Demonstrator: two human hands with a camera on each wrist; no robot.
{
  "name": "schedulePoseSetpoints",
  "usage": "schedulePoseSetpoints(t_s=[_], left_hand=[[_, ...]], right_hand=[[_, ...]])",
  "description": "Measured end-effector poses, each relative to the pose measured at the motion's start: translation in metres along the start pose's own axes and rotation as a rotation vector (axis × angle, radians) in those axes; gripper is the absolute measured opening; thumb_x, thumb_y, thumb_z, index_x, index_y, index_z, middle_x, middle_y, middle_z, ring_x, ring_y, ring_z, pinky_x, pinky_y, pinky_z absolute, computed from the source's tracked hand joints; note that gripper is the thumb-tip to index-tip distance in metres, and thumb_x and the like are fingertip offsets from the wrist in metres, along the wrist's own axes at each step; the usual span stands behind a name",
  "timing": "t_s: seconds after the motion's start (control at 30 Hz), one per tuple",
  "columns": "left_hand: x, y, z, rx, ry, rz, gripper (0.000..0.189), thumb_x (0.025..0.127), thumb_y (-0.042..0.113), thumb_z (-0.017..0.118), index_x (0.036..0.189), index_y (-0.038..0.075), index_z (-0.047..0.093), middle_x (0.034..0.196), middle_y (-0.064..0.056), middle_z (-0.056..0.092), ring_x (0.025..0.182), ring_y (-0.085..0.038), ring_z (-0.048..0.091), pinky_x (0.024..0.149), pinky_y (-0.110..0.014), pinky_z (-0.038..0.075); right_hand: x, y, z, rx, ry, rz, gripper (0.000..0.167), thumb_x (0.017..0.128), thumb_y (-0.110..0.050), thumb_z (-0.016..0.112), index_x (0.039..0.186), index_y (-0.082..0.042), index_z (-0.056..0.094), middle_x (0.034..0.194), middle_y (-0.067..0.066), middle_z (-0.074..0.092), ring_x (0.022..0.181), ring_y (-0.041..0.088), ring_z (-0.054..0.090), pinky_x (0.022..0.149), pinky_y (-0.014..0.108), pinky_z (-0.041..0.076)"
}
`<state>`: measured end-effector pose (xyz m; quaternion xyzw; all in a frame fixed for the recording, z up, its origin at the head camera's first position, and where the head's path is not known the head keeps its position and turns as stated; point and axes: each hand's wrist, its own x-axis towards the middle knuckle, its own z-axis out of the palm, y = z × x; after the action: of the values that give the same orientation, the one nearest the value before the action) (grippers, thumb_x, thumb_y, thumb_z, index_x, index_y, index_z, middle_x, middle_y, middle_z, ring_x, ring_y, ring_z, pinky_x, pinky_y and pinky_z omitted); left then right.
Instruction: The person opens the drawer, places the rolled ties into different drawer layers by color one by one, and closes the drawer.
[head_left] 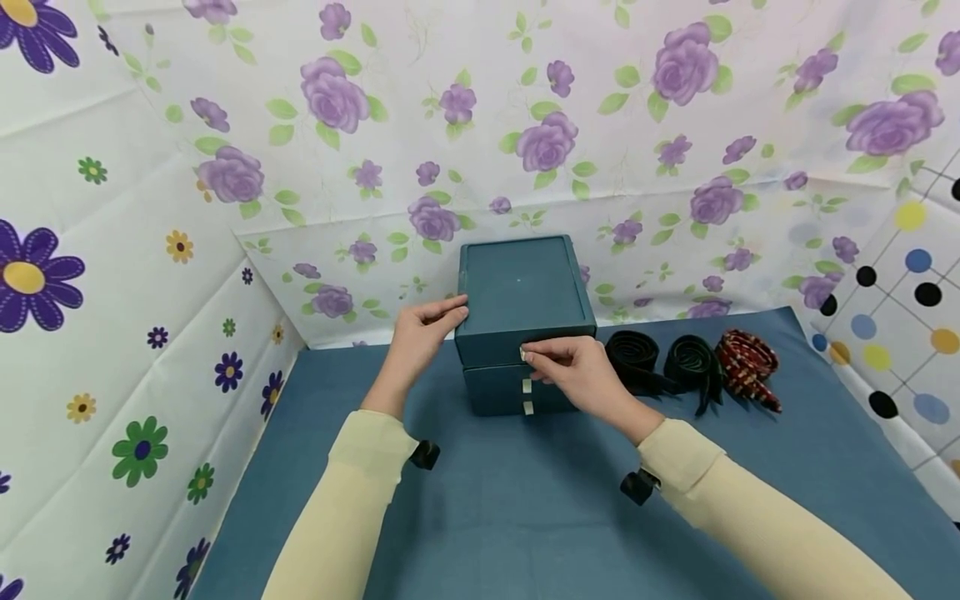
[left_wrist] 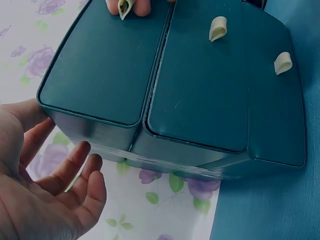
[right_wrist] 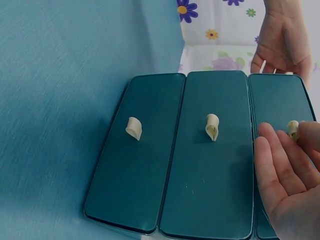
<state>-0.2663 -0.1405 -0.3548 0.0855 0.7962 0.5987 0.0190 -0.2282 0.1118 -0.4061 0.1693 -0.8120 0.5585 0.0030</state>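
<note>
A dark teal drawer box point(head_left: 517, 287) with three stacked drawers stands at the back of the table. Each drawer front carries a small cream loop pull. My right hand point(head_left: 573, 371) pinches the top drawer's pull point(right_wrist: 293, 129) between thumb and index finger, the other fingers extended by the drawer front. The middle pull point(head_left: 527, 386) and bottom pull point(head_left: 528, 407) show below it. At the box's upper left side, my left hand point(head_left: 415, 342) touches the edge with loosely extended fingers. In the left wrist view all three drawer fronts appear flush.
Right of the box lie rolled neckties: a black one point(head_left: 632, 352), a dark green one point(head_left: 688, 360) and a red patterned one point(head_left: 744, 354). A blue cloth point(head_left: 480, 517) covers the table. Flowered sheets point(head_left: 465, 150) hang behind and at the left, a dotted one at the right.
</note>
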Motion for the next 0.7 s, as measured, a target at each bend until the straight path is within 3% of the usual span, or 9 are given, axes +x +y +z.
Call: schedulePoseSetpoints(t_s=[0.17, 0.4, 0.6, 0.7], left_hand=[[-0.004, 0.007, 0.000, -0.015, -0.012, -0.011, 0.036, 0.090, 0.029, 0.063, 0.124, 0.018, 0.063, 0.140, 0.001, 0.051, 0.136, -0.014, 0.038, 0.109, -0.042, 0.036], [0.006, -0.013, 0.000, -0.022, -0.006, 0.011, 0.038, 0.088, 0.039, 0.064, 0.123, 0.025, 0.064, 0.138, 0.006, 0.052, 0.136, -0.011, 0.037, 0.110, -0.040, 0.035], [0.009, -0.019, 0.001, -0.018, 0.012, 0.028, 0.038, 0.087, 0.041, 0.065, 0.122, 0.026, 0.065, 0.136, 0.007, 0.054, 0.135, -0.008, 0.039, 0.109, -0.039, 0.036], [0.008, -0.018, 0.001, -0.016, 0.013, 0.030, 0.038, 0.087, 0.040, 0.065, 0.122, 0.026, 0.065, 0.136, 0.007, 0.054, 0.134, -0.008, 0.040, 0.108, -0.038, 0.037]], right_hand=[[0.000, 0.002, 0.001, -0.016, 0.026, -0.010, 0.022, 0.088, -0.032, 0.065, 0.108, -0.026, 0.072, 0.100, -0.004, 0.072, 0.078, 0.012, 0.069, 0.068, 0.029, 0.057], [-0.001, 0.001, 0.001, -0.032, 0.034, 0.012, 0.021, 0.087, -0.031, 0.067, 0.106, -0.027, 0.072, 0.097, -0.006, 0.073, 0.078, 0.011, 0.069, 0.069, 0.031, 0.057], [-0.003, -0.002, 0.001, -0.037, 0.034, 0.026, 0.020, 0.086, -0.031, 0.067, 0.105, -0.027, 0.073, 0.096, -0.007, 0.073, 0.079, 0.013, 0.069, 0.072, 0.038, 0.057], [-0.004, -0.003, 0.001, -0.052, 0.029, 0.031, 0.020, 0.086, -0.031, 0.067, 0.105, -0.027, 0.073, 0.096, -0.007, 0.073, 0.080, 0.014, 0.070, 0.071, 0.035, 0.057]])
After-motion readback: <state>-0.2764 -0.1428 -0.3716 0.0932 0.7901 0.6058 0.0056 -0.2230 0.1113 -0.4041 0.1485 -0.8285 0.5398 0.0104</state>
